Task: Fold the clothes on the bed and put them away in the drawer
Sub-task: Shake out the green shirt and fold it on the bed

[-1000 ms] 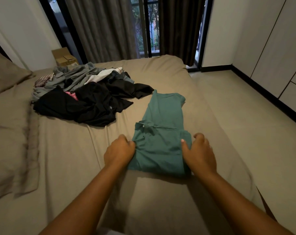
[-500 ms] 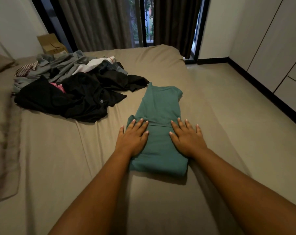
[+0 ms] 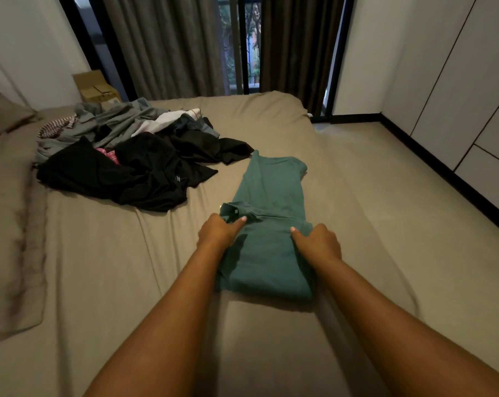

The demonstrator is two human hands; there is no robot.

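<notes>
A heap of unfolded clothes (image 3: pixel 133 167) lies at the left of the bed (image 3: pixel 105 267). Nearer, the left hand (image 3: pixel 218 232) pinches the collar edge of the half-folded teal shirt (image 3: pixel 271 193), which lies flat mid-bed, and the right hand (image 3: pixel 318 243) holds its opposite edge, each grip seemingly tucked under the fabric.

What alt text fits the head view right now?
The left hand and right hand hold the side edges of a partly folded green polo shirt on a tan bed. A pile of unfolded clothes, mostly black and grey, lies farther back on the left.
</notes>
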